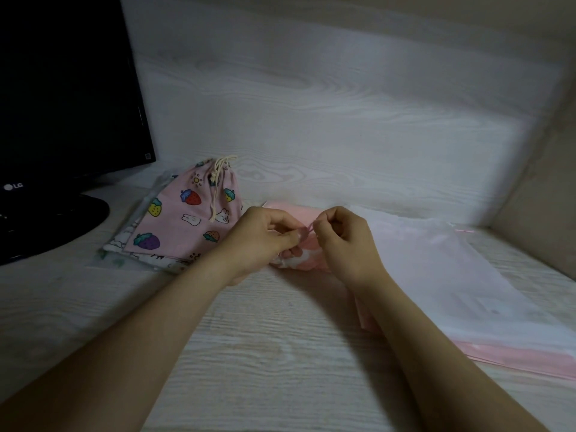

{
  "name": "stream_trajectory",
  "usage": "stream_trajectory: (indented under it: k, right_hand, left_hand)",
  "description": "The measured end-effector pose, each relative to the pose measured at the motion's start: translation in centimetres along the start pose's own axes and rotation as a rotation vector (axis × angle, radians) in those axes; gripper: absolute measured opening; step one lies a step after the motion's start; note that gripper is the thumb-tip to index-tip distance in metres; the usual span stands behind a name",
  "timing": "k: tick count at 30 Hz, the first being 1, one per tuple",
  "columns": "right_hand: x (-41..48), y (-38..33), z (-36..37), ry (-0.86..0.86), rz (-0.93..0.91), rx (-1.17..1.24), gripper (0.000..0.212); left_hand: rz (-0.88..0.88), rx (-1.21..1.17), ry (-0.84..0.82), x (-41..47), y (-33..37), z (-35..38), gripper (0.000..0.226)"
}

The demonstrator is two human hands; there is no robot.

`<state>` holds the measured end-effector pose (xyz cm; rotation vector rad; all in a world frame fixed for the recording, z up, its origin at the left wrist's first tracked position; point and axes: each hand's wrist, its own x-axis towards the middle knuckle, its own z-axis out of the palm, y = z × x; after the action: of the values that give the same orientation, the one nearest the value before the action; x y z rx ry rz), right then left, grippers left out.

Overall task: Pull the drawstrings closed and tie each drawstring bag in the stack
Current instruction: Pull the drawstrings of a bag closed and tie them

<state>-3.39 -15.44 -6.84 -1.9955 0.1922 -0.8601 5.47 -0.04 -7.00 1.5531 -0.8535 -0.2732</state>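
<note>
Both hands were at mid-frame, just above the table (265, 353). The left hand (265, 236) and right hand (346, 241) faced each other, knuckles up and fingertips nearly touching. A thin pink drawstring (308, 229) ran between them. Right grip: narrow, thumb and forefinger pinching the drawstring. Left grip: narrow, fingertips closed on the same drawstring where it met the cloth. The exact finger placement was blurred. The pink bag (307, 260) sat bunched directly beneath the two hands and rested on the table, with a pale print showing on its lower edge. At left-centre of the frame lay a strawberry-print bag (184, 219), its mouth gathered and its cream cord (218, 179) bunched at the top, one end trailing down the front. It lay on top of a flat stack of printed cloth (140, 254). Right of centre, a flat pile of pale translucent bags (452, 275) spread toward the lower right, with pink edges showing underneath. A dark monitor (62, 88) filled the upper left of the frame.
</note>
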Motion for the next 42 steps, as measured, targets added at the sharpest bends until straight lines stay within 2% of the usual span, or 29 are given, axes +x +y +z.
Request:
stream_trajectory:
  k: [9,14,20,29,37,39,42]
  right_hand:
    - [-0.1,-0.5,-0.5,0.002,0.024,-0.033,0.014]
    - [0.0,-1.7,-1.3,0.004,0.166,0.352,0.017]
    - [-0.1,-1.7,-1.7,-0.014,0.243,0.489,0.01]
    - [0.2,-1.1,-1.8,0.013,0.254,0.502,0.014]
    - [0.6,-1.0,-1.9,0.026,0.177,0.567,0.019]
    - [1.2,-0.5,-2.2,0.026,0.123,0.453,0.025]
    - [1.3,0.5,-2.0,0.029,0.032,0.124,0.034]
  left_hand:
    - [0.0,0.131,-0.002,-0.1,0.3,0.2,0.007]
    - [0.007,0.228,0.006,-0.2,0.4,0.2,0.008]
    - [0.033,0.37,-0.105,-0.6,0.7,0.2,0.011]
    - [0.038,0.334,-0.235,-0.8,0.9,-0.3,0.011]
    - [-0.027,0.202,-0.216,-0.7,0.7,-0.3,0.01]
    - [-0.036,0.167,-0.203,-0.7,0.6,-0.2,0.01]
    - [-0.034,0.122,-0.183,-0.6,0.6,-0.3,0.012]
